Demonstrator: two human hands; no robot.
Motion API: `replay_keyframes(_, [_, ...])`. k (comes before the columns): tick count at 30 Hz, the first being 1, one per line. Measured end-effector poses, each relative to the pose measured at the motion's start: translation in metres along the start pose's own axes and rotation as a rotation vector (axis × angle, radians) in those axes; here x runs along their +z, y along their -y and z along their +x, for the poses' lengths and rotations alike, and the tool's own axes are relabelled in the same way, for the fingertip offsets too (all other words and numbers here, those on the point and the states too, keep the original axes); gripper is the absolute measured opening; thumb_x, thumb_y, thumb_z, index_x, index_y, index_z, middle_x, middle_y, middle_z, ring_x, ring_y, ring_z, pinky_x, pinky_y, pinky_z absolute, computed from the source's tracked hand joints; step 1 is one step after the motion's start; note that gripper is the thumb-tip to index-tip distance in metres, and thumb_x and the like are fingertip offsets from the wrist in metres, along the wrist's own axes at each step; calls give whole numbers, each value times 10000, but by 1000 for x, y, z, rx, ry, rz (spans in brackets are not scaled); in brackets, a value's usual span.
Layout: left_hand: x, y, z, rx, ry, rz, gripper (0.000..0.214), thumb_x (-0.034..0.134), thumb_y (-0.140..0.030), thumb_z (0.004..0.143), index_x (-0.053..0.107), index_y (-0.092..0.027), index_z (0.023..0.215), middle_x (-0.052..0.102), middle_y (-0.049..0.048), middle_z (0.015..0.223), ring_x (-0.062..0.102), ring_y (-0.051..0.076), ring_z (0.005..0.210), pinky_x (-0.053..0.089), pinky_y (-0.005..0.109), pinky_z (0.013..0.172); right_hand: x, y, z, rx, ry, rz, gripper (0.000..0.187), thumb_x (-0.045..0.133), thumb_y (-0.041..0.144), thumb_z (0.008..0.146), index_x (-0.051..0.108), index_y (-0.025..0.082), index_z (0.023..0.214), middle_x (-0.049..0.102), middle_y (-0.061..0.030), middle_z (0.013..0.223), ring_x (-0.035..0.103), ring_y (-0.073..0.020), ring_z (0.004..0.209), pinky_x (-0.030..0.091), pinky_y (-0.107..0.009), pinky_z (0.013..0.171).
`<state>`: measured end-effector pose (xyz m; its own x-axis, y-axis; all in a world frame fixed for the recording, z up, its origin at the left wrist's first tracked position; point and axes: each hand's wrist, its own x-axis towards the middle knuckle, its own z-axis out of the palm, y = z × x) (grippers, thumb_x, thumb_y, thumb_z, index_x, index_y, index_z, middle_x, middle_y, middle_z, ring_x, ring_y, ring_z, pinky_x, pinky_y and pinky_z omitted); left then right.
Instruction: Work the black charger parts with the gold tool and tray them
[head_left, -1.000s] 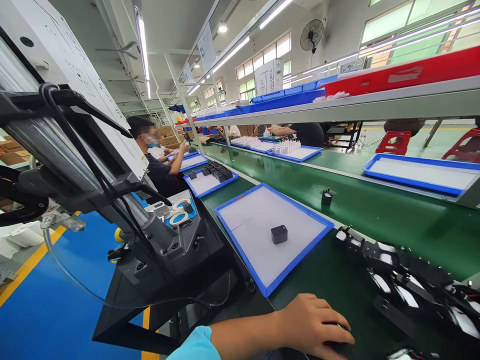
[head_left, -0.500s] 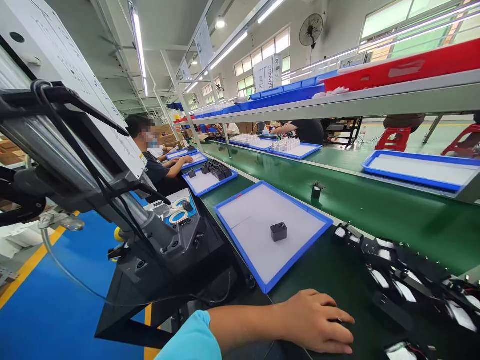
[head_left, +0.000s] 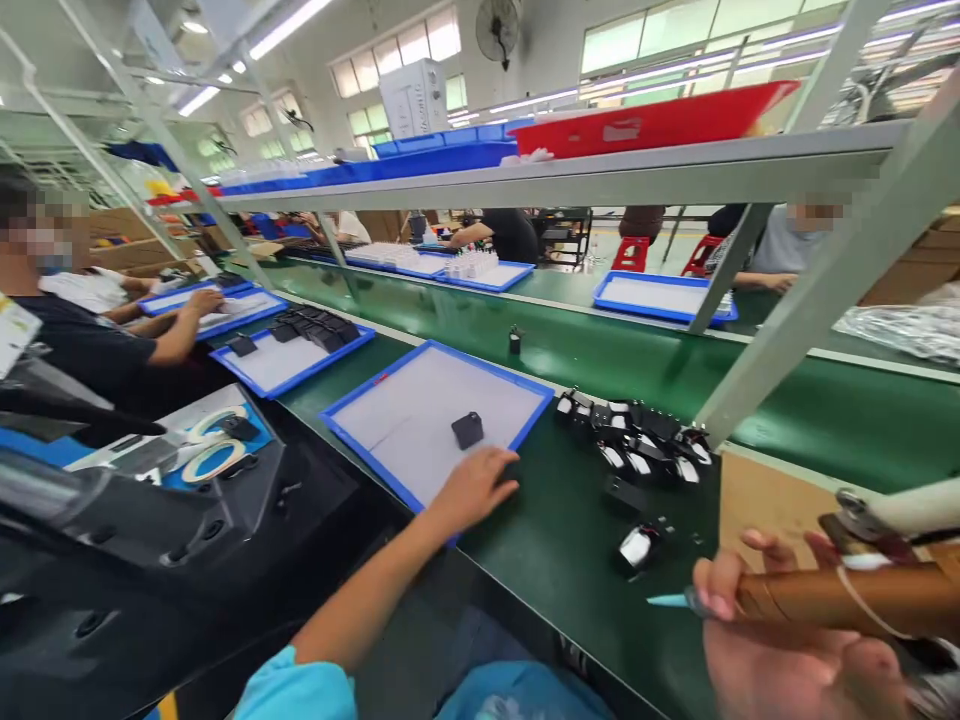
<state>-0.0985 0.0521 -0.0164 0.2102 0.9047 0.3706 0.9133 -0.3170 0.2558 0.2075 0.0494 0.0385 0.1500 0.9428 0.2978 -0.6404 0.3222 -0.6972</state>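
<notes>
Fingers (head_left: 721,582) of the right hand (head_left: 795,672) are clamped around a brown tube (head_left: 799,597) with a blue nozzle (head_left: 669,600), above the green bench (head_left: 540,565). The left hand (head_left: 471,490), fingers apart, is at the near side of a blue-rimmed tray (head_left: 405,405), just beside the black box (head_left: 468,431) lying in it.

A wall fan (head_left: 497,30) hung between the banks of windows (head_left: 667,45). On the long shelf (head_left: 675,170) I could see a red tray (head_left: 652,122) beside blue bins (head_left: 442,150), and beyond it red stools (head_left: 631,254); a dark-shirted co-worker (head_left: 82,340) was further down the bench.
</notes>
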Motion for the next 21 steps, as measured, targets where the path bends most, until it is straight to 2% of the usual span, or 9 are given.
replay_keyframes(4, [-10,42,13,-99,5,182,321,518,-320,940,550,-208,1240,600,123,1119,577,283,1052,489,460,924,10,3,0,-25,-37,4,456,610,606,743,633,287,1069,637,2,974,501,-94,434,408,-299,399])
replay_keyframes(6, [-8,50,15,-112,-9,205,298,533,-276,924,580,-213,1211,583,143,1151,541,324,1127,446,515,963,9,3,0,-24,-35,-4,440,595,596,756,638,267,1045,631,-9,987,512,-96,446,412,-302,410])
replay_keyframes(9, [-5,53,18,-151,-68,197,306,601,-251,874,610,-237,1179,463,165,1374,375,399,1333,316,605,1065,4,2,-1,-9,-20,-21,461,590,602,758,632,255,1059,627,-21,988,514,-96,449,417,-305,415])
replay_keyframes(11, [-6,57,22,-236,-103,-5,318,678,-299,819,629,-242,1128,387,145,1467,328,406,1373,275,613,1096,3,2,0,-6,-21,-22,468,597,602,755,622,265,1079,626,-21,984,509,-97,445,418,-307,416])
replay_keyframes(13, [-9,63,29,-338,-118,-287,342,743,-383,753,644,-232,1044,454,130,1414,415,380,1311,313,587,1088,3,2,0,-9,-31,-17,465,604,597,751,618,275,1088,625,-17,983,507,-101,440,414,-310,415])
replay_keyframes(15, [-13,71,34,-416,-146,-485,399,759,-477,712,633,-220,989,558,118,1269,508,343,1209,381,555,1046,5,4,1,-7,-37,-14,473,613,595,742,616,283,1097,621,-11,980,506,-104,436,407,-313,414])
replay_keyframes(18, [-18,78,36,-487,-216,-638,470,574,-625,821,560,-218,1057,621,108,1134,596,291,1075,504,507,893,7,7,2,-1,-40,-24,485,627,601,725,616,296,1102,618,0,968,493,-99,428,389,-308,409])
replay_keyframes(20, [-21,77,30,-523,-258,-747,490,374,-657,909,503,-229,1109,642,107,1118,628,268,1029,542,478,796,7,8,3,4,-60,-42,504,633,628,707,627,303,1092,615,5,945,478,-97,422,372,-306,402])
replay_keyframes(21, [-23,76,27,-541,-283,-833,484,329,-650,928,489,-235,1117,650,106,1119,633,267,1029,546,476,775,5,8,3,7,-85,-55,514,632,643,697,637,305,1084,612,5,934,466,-98,420,360,-309,398])
